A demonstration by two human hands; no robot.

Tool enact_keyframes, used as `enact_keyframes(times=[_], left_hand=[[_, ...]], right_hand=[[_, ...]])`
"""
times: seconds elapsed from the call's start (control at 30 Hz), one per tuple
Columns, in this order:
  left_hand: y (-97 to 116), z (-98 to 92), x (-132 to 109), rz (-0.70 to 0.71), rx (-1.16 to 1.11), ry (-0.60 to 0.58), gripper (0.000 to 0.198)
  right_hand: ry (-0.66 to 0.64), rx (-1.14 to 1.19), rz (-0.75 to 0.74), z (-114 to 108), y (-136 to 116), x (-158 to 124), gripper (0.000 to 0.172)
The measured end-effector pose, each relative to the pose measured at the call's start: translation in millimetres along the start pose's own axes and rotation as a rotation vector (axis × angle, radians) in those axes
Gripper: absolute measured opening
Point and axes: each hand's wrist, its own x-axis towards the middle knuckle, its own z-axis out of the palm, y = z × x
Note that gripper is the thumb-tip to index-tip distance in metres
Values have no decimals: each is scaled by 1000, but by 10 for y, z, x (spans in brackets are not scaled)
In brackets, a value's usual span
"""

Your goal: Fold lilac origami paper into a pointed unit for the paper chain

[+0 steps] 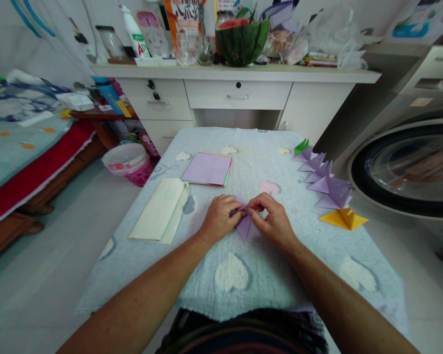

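A cloth-covered surface (pixel 251 162) fills the middle of the room. At its centre the left hand (pixel 218 216) and right hand (pixel 273 219) both pinch a folded purple paper (pixel 243 225) — each grip closed on it — paper stack (pixel 207 168) beyond.

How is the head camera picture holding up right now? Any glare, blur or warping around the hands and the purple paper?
Head view: soft even daylight, no glare on the purple paper; left hand and right hand sharp, casting only faint shadows on the table cloth. Wide-angle warp bends the washing machine door and desk at the edges; reflections show on the door glass.
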Motion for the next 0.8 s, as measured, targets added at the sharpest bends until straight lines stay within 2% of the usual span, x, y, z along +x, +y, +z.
enact_keyframes(times=[0.27,0.67,0.8], left_hand=[[-5,-2,-3,38,57,-18,7],[10,-22,-10,88,163,-33,8],[-2,-3,-12,98,137,-24,8]], right_hand=[[-44,50,-34,-16,-37,5,9],[-57,122,104,7,-12,-24,1],[-67,107,106,11,-8,-9,4]])
